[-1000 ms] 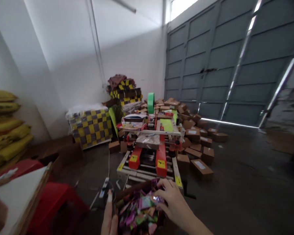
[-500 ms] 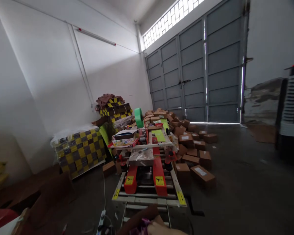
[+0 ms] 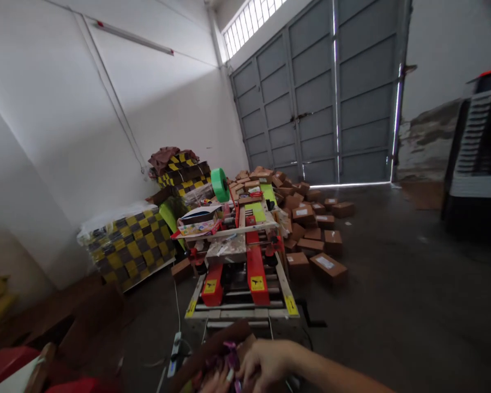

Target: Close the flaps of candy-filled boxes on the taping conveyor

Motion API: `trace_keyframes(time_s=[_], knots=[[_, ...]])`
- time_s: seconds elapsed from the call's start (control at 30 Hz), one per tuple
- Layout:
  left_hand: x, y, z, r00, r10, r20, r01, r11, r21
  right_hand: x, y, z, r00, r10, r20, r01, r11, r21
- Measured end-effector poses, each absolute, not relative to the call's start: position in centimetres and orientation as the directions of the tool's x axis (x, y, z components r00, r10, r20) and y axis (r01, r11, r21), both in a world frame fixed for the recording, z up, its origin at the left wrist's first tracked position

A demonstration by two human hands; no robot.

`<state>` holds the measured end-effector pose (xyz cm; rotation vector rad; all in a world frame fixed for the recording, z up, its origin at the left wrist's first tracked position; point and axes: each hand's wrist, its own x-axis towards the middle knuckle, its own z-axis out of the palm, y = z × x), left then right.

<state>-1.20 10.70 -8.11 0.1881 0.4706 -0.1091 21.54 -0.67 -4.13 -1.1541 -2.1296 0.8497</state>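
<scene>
At the bottom edge, an open cardboard box (image 3: 207, 350) has its brown flap raised. Inside lie several shiny purple wrapped packets (image 3: 230, 353); their contents cannot be made out. My right hand (image 3: 264, 363) reaches in from the right, its fingers curled down among the packets. What they grip, if anything, is hidden. Beside it, my left hand (image 3: 216, 382) shows only in part at the frame's bottom, its fingers low in the box and blurred. Just ahead stands a roller conveyor with a carton sealing machine (image 3: 258, 284), its two red guards bearing yellow labels.
A green tape roll (image 3: 220, 184) stands above the machine. Brown cartons (image 3: 328, 267) are heaped on the floor behind and to its right. At left are a wrapped yellow-and-black stack (image 3: 126, 245) and a power strip (image 3: 174, 353). A grey metal gate (image 3: 315, 98) closes the back.
The view has tilted down and shifted right, so the scene sits higher and further left. More of the box and my right forearm now shows, and fingers of my left hand have come into view.
</scene>
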Motion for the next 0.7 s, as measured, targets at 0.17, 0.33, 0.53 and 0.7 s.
trace_keyframes(time_s=[0.17, 0.33, 0.53, 0.7], knots=[[-3.8, 9.6, -9.0, 0.937, -0.317, 0.144, 0.111, -0.12, -0.986, 20.6, -0.7, -4.4, -0.396, 0.895, 0.205, 0.379, 0.363, -0.852], [-5.6, 7.2, -6.5, 0.808, 0.577, -0.116, 0.585, -0.81, 0.039, 19.8, -3.5, -3.4, -0.189, 0.899, 0.395, 0.519, 0.433, -0.737], [-4.9, 5.1, -4.4, 0.714, 0.691, -0.111, 0.699, -0.713, 0.056, 18.3, -4.4, -2.7, -0.038, 0.918, 0.395, 0.731, 0.295, -0.615], [-3.2, 2.4, -3.1, 0.859, 0.512, 0.02, 0.511, -0.853, -0.104, 18.0, -3.0, -3.9, -0.054, 0.918, 0.392, 0.731, 0.304, -0.611]])
